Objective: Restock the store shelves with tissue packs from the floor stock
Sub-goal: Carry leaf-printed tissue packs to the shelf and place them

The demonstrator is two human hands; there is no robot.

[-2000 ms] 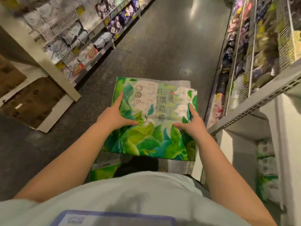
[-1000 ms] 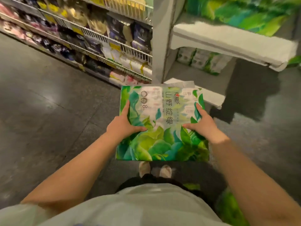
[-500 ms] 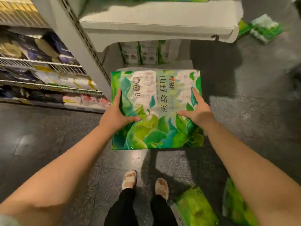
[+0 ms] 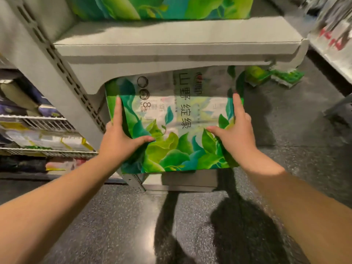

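Both hands (image 4: pixel 122 140) grip tissue pack (image 4: pixel 177 134) under shelf (image 4: pixel 171 52).

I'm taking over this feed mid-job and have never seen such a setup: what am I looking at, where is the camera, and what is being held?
There is no machine: a person works with bare hands, and the one camera sits on their head, looking forward and down. The left hand and right hand grip the two sides of a green leaf-printed tissue pack, whose far end is under the grey upper shelf, above the bottom shelf. Another green pack lies on the upper shelf. More packs lie on the dark floor behind.
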